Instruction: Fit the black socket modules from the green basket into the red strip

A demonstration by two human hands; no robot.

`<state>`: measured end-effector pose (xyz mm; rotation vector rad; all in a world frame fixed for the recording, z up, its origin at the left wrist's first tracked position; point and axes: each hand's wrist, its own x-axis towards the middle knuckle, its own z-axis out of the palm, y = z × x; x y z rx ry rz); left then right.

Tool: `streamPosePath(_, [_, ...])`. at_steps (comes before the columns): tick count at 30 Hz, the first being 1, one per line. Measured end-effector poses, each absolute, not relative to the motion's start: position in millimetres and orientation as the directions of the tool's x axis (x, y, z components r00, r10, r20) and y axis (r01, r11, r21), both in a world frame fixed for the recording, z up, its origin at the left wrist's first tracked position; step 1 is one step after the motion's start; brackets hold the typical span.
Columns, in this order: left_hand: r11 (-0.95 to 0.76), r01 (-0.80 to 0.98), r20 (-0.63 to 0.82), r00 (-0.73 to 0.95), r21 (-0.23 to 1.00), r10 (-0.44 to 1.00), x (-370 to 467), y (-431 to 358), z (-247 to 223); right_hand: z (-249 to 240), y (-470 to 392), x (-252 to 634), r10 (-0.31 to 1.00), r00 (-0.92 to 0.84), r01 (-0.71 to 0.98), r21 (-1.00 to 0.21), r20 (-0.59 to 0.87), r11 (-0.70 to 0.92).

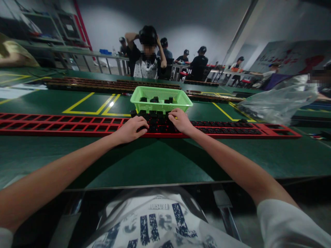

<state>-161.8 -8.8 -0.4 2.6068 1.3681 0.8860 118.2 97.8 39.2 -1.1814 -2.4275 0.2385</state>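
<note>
A long red frame (108, 128) with two rows of compartments lies across the table. Small black block-shaped parts (156, 120) stand clustered at its middle, some raised above it. At the left end of this cluster is my left hand (133, 129), its fingers bent around the nearest parts; what they grip is hidden. My right hand (180, 121) is at the cluster's right end, fingers curled in a pinch. A tiny yellow spot shows by its fingertips, too small to name. Right behind the cluster stands a light green basket (161, 93) with a few similar black parts inside.
Black parts (227, 131) fill the frame's compartments to the right. Long dark strips (103, 84) lie at the back of the green table (160, 158). A clear plastic bag (279, 100) rests at right. Across the table, a person (147, 58) holds both hands to their head.
</note>
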Motion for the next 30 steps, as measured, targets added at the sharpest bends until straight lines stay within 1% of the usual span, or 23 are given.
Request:
streamPosePath(3, [-0.603, 0.734, 0.463, 0.437, 0.312, 0.771, -161, -9, -1, 38, 94, 119, 0.792, -0.564, 0.749, -0.260, 0.232, 0.610])
streamPosePath(6, [-0.602, 0.733, 0.459, 0.437, 0.317, 0.774, -161, -9, 0, 35, 91, 119, 0.741, -0.653, 0.715, -0.198, 0.156, 0.671])
streamPosePath(9, [-0.594, 0.738, 0.451, 0.433, 0.320, 0.781, -161, -9, 1, 29, 95, 119, 0.703, -0.687, 0.679, -0.183, 0.184, 0.711])
streamPosePath(11, [-0.592, 0.741, 0.450, 0.432, 0.317, 0.781, -161, -9, 1, 25, 99, 118, 0.700, -0.675, 0.666, -0.216, 0.233, 0.714])
streamPosePath(14, [-0.593, 0.743, 0.453, 0.432, 0.312, 0.780, -161, -9, 1, 23, 104, 119, 0.703, -0.630, 0.636, -0.300, 0.331, 0.711])
streamPosePath(17, [-0.590, 0.747, 0.456, 0.428, 0.306, 0.780, -161, -10, 0, 25, 105, 120, 0.686, -0.573, 0.569, -0.384, 0.448, 0.727])
streamPosePath(19, [-0.584, 0.753, 0.472, 0.414, 0.302, 0.778, -160, -12, 0, 27, 102, 121, 0.667, -0.551, 0.511, -0.429, 0.502, 0.745])
streamPosePath(21, [-0.573, 0.761, 0.502, 0.383, 0.305, 0.775, -159, -14, 0, 29, 95, 121, 0.654, -0.551, 0.457, -0.468, 0.518, 0.756])
streamPosePath(25, [-0.587, 0.749, 0.573, 0.348, 0.306, 0.742, -154, -20, 0, 29, 73, 115, 0.614, -0.633, 0.355, -0.527, 0.472, 0.772])
streamPosePath(27, [-0.621, 0.725, 0.579, 0.379, 0.299, 0.722, -150, -24, 1, 27, 61, 111, 0.558, -0.686, 0.285, -0.533, 0.468, 0.797])
streamPosePath(30, [-0.666, 0.683, 0.551, 0.446, 0.301, 0.706, -145, -29, 3, 23, 47, 105, 0.488, -0.737, 0.211, -0.527, 0.468, 0.823])
